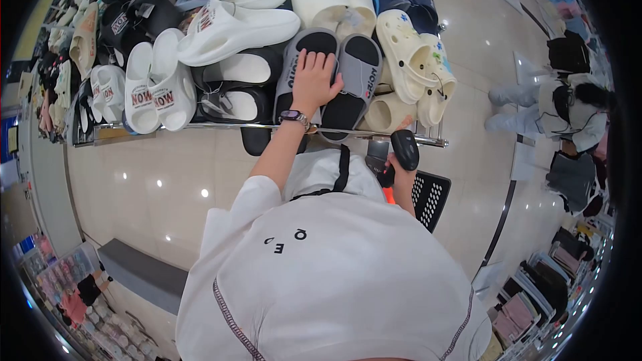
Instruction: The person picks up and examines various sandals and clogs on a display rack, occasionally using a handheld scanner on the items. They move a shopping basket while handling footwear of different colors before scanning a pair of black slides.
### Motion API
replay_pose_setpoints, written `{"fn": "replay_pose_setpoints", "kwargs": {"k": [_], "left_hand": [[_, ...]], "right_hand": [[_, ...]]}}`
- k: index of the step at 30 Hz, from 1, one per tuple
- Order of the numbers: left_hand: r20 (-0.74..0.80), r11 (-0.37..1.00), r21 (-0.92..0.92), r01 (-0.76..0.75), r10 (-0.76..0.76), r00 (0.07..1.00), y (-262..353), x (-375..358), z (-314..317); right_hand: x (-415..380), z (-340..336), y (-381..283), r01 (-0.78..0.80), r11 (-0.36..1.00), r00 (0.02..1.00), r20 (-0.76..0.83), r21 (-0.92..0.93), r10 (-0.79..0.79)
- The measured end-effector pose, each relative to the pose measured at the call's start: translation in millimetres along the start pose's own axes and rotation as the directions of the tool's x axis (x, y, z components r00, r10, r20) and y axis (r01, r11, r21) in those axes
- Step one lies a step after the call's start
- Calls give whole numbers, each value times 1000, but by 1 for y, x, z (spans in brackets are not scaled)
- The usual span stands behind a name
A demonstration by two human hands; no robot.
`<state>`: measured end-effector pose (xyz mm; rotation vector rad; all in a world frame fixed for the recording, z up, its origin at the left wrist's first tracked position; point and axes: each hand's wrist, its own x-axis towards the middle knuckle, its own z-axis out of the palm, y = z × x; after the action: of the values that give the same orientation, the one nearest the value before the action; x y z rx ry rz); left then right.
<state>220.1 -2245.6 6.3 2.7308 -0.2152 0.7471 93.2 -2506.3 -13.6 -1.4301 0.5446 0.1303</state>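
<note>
My left hand (314, 83), with a watch (294, 115) on its wrist, lies on a pair of grey and black slide sandals (358, 80). Its fingers rest flat over the left sandal, and the thumb points toward the right one. Low beside the rack's front rail, my right hand (402, 179) is closed around a black handheld device that looks like a barcode scanner (405, 149). Just right of the grey pair sit cream clogs (404, 53) with small charms. White slides (234, 23) and black sandals with pale insoles (244, 67) lie to the left.
A metal rail (348, 132) runs along the rack's front edge. Close to my right hand is a black perforated panel (430, 199). A grey bench (144, 274) stands behind on the left. Another person (568, 110) is at the right near hanging clothes.
</note>
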Motion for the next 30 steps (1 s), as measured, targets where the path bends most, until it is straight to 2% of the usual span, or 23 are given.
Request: {"fn": "replay_pose_setpoints", "kwargs": {"k": [5, 7, 14, 16, 20, 25, 26, 30], "left_hand": [[2, 1000, 20, -8, 8, 1000, 0, -2, 4], [8, 1000, 18, -5, 4, 1000, -1, -2, 5], [22, 1000, 28, -5, 4, 1000, -1, -2, 4], [28, 1000, 14, -4, 4, 1000, -1, -2, 3], [23, 1000, 12, -7, 7, 1000, 1, 0, 2], [0, 999, 45, -30, 30, 1000, 4, 3, -3], [66, 999, 38, 6, -8, 998, 6, 2, -6], [54, 998, -40, 52, -50, 997, 8, 8, -14]], "right_hand": [[-9, -1, -2, 9, 998, 1000, 0, -68, -9], [-14, 1, -6, 5, 983, 1000, 21, -181, -1], [-14, 3, 0, -23, 991, 1000, 10, -135, 24], [-17, 7, -8, -74, 974, 997, -3, -214, 76], [-15, -3, 2, 9, 980, 1000, 31, -199, -3], [-16, -13, 5, -16, 967, 1000, 22, -255, 22], [-16, -14, 5, -9, 967, 1000, 21, -255, 14], [-14, -22, 5, 29, 975, 1000, 15, -219, -26]]}}
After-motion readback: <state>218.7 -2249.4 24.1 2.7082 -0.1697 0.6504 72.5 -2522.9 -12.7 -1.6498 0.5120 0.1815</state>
